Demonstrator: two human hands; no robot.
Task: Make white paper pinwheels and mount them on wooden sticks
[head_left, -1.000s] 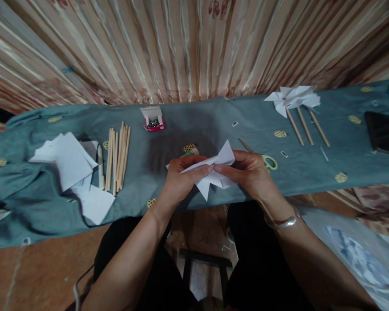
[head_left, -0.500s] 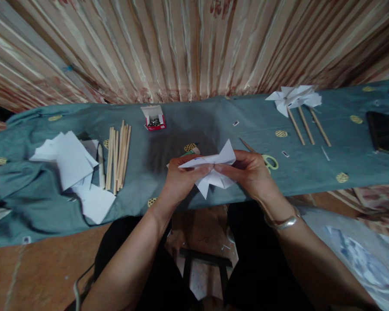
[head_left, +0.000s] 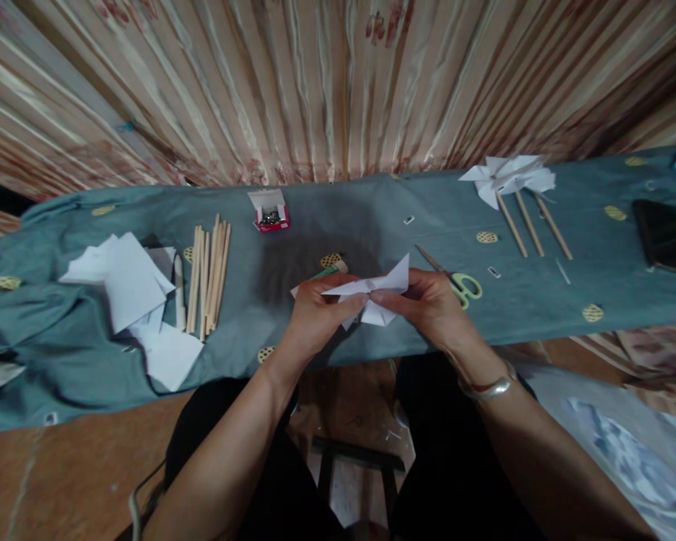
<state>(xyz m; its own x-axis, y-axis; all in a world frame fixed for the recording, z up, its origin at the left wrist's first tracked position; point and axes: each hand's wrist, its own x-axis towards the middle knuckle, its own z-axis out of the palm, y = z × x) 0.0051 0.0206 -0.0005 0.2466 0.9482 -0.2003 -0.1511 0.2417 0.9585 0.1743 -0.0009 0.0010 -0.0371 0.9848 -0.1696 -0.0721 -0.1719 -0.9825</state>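
A folded white paper pinwheel (head_left: 391, 282) is held between both hands above the front edge of the cloth-covered table. My left hand (head_left: 315, 312) is closed on its left side, with the thumb near its centre. On the other side my right hand (head_left: 431, 300) grips it too, thumb pressed close to the left thumb. What lies under the thumbs is hidden. Just behind my left hand a green-and-white item (head_left: 331, 270) is partly covered. Scissors (head_left: 465, 288) with pale green handles lie beyond my right hand.
Left of my hands lie several wooden sticks (head_left: 208, 274), a white pen (head_left: 179, 293) and white paper sheets (head_left: 132, 282). A small red box (head_left: 271, 219) of metal pins stands open at the back. Finished pinwheels (head_left: 507, 180) on sticks and a dark phone (head_left: 665, 234) are at right.
The pinwheel has tilted in my hands, so its lower blades show less. Both thumbs have come closer together at its centre. The view has shifted slightly.
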